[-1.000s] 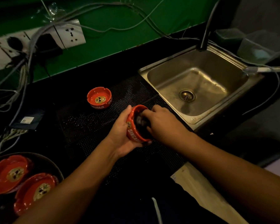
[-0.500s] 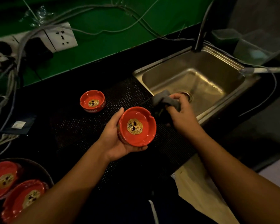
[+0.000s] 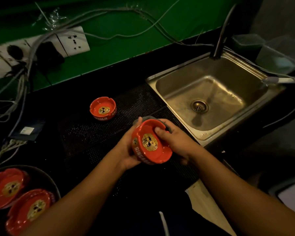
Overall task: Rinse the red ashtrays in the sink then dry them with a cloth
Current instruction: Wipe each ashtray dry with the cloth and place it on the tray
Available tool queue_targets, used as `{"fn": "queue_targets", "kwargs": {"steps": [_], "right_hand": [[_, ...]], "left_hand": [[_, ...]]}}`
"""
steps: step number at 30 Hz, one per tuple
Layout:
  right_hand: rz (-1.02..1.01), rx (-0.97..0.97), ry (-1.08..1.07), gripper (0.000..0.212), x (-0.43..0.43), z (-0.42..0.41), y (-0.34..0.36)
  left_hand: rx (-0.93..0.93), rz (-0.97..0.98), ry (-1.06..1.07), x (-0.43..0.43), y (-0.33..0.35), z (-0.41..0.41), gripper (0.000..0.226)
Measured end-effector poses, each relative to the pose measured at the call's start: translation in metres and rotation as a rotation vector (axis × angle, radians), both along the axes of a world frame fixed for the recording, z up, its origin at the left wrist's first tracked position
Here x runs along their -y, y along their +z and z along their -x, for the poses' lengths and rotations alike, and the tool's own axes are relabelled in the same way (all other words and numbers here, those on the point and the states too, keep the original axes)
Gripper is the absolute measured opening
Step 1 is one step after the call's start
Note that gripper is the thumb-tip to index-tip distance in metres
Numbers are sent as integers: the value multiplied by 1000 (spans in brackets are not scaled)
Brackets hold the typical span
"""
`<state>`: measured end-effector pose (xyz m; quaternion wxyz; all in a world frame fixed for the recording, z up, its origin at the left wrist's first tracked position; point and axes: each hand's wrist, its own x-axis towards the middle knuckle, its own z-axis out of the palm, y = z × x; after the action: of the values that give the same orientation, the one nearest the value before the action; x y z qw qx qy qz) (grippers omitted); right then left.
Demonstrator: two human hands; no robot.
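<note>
The left hand (image 3: 126,150) is cupping the red round ashtray (image 3: 152,147) from its 9 o'clock side, thumb lying on the far rim, fingers hidden beneath. The right hand (image 3: 177,142) is pinching the rim at 2 o'clock, thumb pressing inside the bowl, with the crumpled grey cloth (image 3: 149,118) peeking out at 12 o'clock. The ashtray is tilting above the black dotted mat (image 3: 92,137), the steel sink (image 3: 228,68) at its 2 o'clock. Half a second ago the right hand was holding the cloth apart from the ashtray.
</note>
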<state>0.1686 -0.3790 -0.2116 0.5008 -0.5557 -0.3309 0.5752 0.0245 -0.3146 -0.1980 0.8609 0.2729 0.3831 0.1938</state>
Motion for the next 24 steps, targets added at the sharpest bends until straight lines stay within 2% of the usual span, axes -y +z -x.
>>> {"fn": "queue_targets", "kwargs": {"steps": [1, 4, 6, 8, 12, 16, 18, 21, 23, 24], "right_hand": [[10, 28, 0, 30, -1, 2, -1], [74, 299, -72, 57, -4, -2, -1], [84, 525, -79, 60, -3, -6, -2], [71, 640, -96, 54, -2, -8, -7], [64, 668, -221, 28, -2, -3, -20], [14, 575, -397, 15, -1, 12, -15], [-4, 450, -409, 9, 1, 13, -12], [114, 333, -370, 15, 3, 10, -9], [178, 430, -352, 28, 6, 11, -7], [135, 516, -355, 37, 11, 14, -2]], "left_hand": [[17, 37, 0, 1, -1, -2, 43], [58, 72, -6, -1, -9, 0, 59], [89, 72, -10, 1, -8, 3, 62], [98, 35, -19, 0, -7, 7, 53], [-51, -84, -110, 6, 0, 5, 61], [-66, -139, 75, 14, 2, -11, 44], [-103, -157, 170, 8, -2, -12, 44], [-144, -212, 220, 5, -8, -12, 48], [-160, -239, 261, 9, -10, -15, 48], [-170, -225, 291, 10, -10, -16, 46]]}}
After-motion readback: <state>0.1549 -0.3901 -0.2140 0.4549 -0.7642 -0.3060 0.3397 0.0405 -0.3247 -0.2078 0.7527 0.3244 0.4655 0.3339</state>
